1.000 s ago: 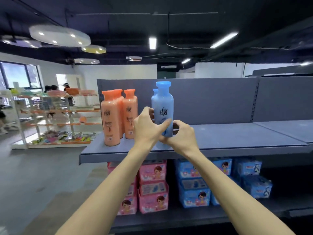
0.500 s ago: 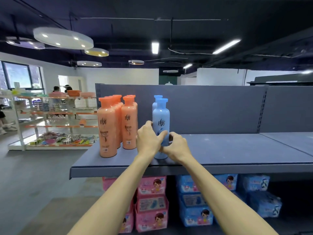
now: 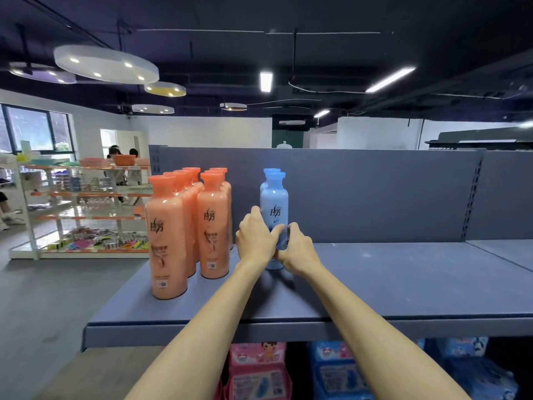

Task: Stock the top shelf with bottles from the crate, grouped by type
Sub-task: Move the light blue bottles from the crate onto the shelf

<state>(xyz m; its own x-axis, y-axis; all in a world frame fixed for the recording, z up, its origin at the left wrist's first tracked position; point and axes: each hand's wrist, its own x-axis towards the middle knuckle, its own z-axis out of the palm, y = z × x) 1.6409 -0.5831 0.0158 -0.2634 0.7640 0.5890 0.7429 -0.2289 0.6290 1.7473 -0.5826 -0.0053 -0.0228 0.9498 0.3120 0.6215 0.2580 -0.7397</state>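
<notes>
While both hands close round its lower half, the tall pale-blue plastic bottle (image 3: 274, 210) with the blue cap stands upright on the grey metal top shelf (image 3: 389, 284), its long axis vertical, its cap pointing at the ceiling and its dark printed label facing the camera. A second blue bottle (image 3: 266, 176) stands directly behind it, mostly hidden, with only its cap and shoulder showing; whether the two touch cannot be told. Both bare forearms reach up and forward from the bottom of the view and converge at the bottle. The left hand (image 3: 255, 239) wraps the bottle's left side, back of the hand toward the camera, thumb laid across the front of the bottle. The right hand (image 3: 297, 249) grips the right side lower down, its fingers curled round the back and its thumb meeting the left one. The bottle's base rests on the shelf, about midway between the front edge and the grey back panel (image 3: 375, 194). To the left, apart from the blue pair, a cluster of orange plastic bottles (image 3: 187, 223) with orange caps stands upright in two rows running front to back. Below the shelf sit pink packs (image 3: 258, 370) and blue packs (image 3: 337, 370).
</notes>
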